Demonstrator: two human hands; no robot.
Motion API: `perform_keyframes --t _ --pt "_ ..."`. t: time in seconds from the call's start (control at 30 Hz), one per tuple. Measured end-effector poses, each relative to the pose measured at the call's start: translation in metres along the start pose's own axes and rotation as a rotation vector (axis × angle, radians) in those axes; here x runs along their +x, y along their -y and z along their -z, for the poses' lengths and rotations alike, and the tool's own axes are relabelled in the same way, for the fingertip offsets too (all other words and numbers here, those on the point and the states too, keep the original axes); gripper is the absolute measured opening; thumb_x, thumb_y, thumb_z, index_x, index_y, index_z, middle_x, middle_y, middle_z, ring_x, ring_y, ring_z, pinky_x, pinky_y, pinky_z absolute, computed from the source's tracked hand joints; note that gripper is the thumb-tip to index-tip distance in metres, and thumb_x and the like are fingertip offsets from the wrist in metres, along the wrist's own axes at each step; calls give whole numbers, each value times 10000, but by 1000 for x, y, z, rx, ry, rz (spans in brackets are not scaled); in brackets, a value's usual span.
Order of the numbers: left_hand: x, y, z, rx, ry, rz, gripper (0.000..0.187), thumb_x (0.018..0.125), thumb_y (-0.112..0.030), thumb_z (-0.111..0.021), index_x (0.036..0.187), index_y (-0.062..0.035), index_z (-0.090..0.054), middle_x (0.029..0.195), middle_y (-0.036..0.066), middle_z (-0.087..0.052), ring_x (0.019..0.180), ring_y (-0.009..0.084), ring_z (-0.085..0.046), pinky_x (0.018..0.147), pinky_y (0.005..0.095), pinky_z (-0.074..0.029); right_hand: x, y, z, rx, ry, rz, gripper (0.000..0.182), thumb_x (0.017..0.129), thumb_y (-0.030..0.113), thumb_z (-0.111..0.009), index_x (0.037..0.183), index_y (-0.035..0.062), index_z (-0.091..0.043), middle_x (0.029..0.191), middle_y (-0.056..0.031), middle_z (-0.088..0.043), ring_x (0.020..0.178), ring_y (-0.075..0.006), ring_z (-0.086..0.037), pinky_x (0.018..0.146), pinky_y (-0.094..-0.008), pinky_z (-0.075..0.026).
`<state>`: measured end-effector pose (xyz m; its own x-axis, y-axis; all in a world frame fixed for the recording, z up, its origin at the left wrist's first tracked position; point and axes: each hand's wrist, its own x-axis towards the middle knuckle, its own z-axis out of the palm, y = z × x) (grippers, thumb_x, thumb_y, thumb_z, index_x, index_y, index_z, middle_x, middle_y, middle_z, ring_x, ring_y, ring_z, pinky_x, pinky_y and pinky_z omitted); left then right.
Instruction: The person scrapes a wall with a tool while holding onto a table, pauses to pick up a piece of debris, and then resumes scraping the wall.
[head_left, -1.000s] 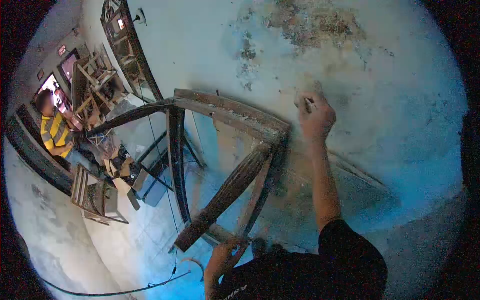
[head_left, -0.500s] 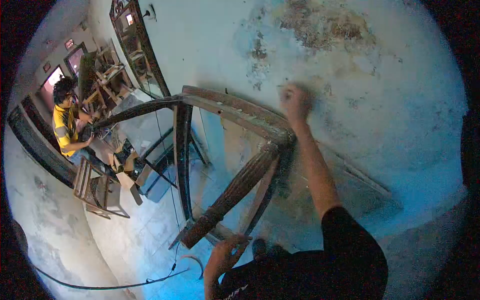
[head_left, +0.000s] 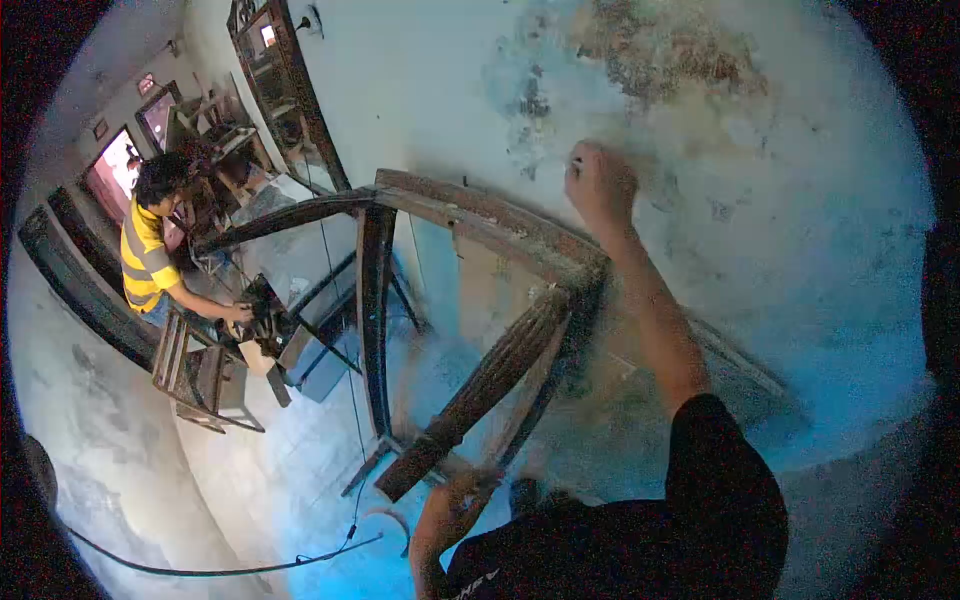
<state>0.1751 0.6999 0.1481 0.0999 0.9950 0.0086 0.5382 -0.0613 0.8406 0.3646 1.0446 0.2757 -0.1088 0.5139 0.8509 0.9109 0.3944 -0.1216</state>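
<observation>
A dark, worn wooden chair frame (head_left: 495, 245) stands tilted before me, with a thick fluted leg (head_left: 485, 390) slanting down towards me. My left hand (head_left: 450, 510) is closed on the lower end of the frame, close to that leg's foot; its fingertips are partly hidden. Above the frame's right corner, my right hand (head_left: 603, 190) is raised in front of the wall and apart from the wood. Its fingers are curled closed; a small dark spot shows at them, too small to name.
A co-worker in a yellow and grey striped shirt (head_left: 148, 255) reaches into a box (head_left: 258, 355) on the left. Beside them is a small wooden chair (head_left: 190, 365). A dark-framed mirror (head_left: 290, 95) leans on the stained wall (head_left: 430, 90). A black cable (head_left: 210, 572) crosses the floor.
The co-worker has leaned forward, an arm now stretched down to the box. My right hand has turned slightly and stays raised. My left hand keeps its place on the frame.
</observation>
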Motion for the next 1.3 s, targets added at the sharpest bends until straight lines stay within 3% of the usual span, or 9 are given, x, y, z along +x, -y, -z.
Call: perform_keyframes --t 0.17,0.23,0.37,0.5,0.6,0.93,1.03,1.13,1.3 --pt "1 7 -3 -42 21 17 187 773 -94 -540 949 -43 -576 946 134 -593 880 292 -568 745 352 -448 24 2 10 -39 -51 77 40 666 93 -569 696 71 -554 653 -119 -562 627 -296 -565 531 -394 -440" --pt "2 9 -3 -49 11 32 286 689 -59 -616 971 -28 -585 955 114 -607 907 236 -576 803 316 -438 23 -8 -12 -231 300 251 40 658 91 -558 678 65 -535 642 -135 -547 611 -303 -559 531 -404 -441" --pt "-3 -5 3 -39 -14 64 277 704 -60 -607 978 -27 -582 950 114 -609 874 226 -586 795 312 -442 70 27 26 -118 362 218 112 613 97 -582 709 55 -542 650 -120 -558 619 -305 -563 544 -416 -452" --pt "-10 -8 12 -4 18 67 280 709 -56 -602 987 -30 -579 948 116 -609 872 227 -587 789 317 -443 101 36 40 -147 107 438 98 646 98 -556 732 51 -543 657 -117 -563 653 -305 -570 565 -417 -461" --pt "-6 -25 11 -53 -36 102 181 778 -129 -552 935 -48 -587 945 148 -590 858 312 -569 736 364 -451 88 18 1 -340 378 612 138 642 88 -552 776 57 -551 701 -118 -569 702 -297 -580 619 -414 -475" --pt "0 4 -16 -58 -42 106 172 776 -110 -549 934 -57 -591 895 126 -604 812 294 -586 687 339 -467 68 -20 -51 -345 490 633 174 649 87 -572 820 89 -544 737 -106 -569 748 -299 -571 605 -402 -466" --pt "-8 25 -20 -35 4 132 302 696 -28 -598 998 -26 -576 958 119 -605 846 204 -592 783 308 -442 67 15 -17 -330 590 638 168 642 87 -573 807 85 -545 732 -103 -567 768 -292 -566 617 -394 -462" --pt "-8 0 -10 -38 -31 52 169 780 -101 -547 938 -50 -579 876 135 -607 829 281 -591 681 346 -466 79 25 9 -153 181 750 126 710 158 -473 721 59 -549 721 -126 -596 659 -292 -588 545 -442 -465" --pt "-8 -1 -10 -75 -26 97 150 791 -108 -542 926 -47 -569 904 131 -605 835 279 -590 696 347 -463 55 19 -13 -322 612 535 21 618 53 -567 611 37 -554 681 -97 -556 695 -259 -574 559 -397 -477"
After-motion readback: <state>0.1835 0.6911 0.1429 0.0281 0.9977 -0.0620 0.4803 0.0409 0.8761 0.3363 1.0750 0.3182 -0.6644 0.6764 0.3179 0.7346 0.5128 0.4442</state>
